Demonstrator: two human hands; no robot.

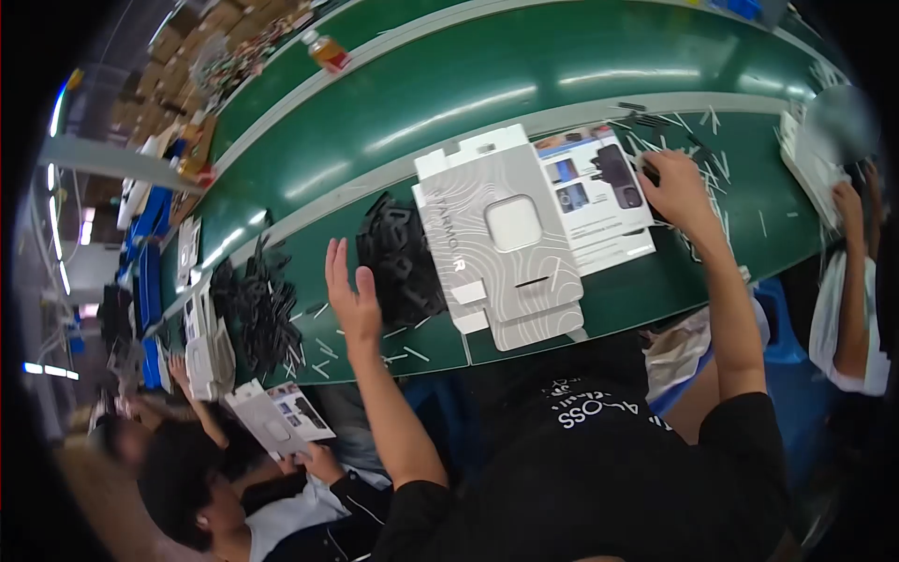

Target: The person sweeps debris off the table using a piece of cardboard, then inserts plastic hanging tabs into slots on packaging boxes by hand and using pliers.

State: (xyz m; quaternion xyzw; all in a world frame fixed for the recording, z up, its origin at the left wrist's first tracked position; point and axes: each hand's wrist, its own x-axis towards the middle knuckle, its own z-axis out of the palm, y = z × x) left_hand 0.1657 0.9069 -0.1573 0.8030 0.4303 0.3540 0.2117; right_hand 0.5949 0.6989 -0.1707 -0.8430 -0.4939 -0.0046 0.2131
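fingers [335, 266] on the left hand [356, 304] are stretched out with the thumb standing off to the side, and nothing is gripped in there. that hand is just beside a heap of black plastic pieces [398, 245], on the left of the flat grey boxes [554, 225]. those boxes are stacked right in front of the person on the green table [356, 361], top one with wavy lines, a rounded window and a thin slot lower down.

right hand [676, 192] is over at the right edge of the printed panel [604, 229], the one with product pics on it. its fingers are curled inward, but honestly can't tell if they're pinching something or just resting. loose white strips [721, 167] and small black bits are scattered near it.

further left there's another dark pile [257, 314], with more white strips around it. a co-worker [225, 496] lower left is holding a similar flat box [265, 420], and someone else's hand [847, 204] is at a pale stack [807, 164] far right. amber bottle [328, 54] up at the far side too.
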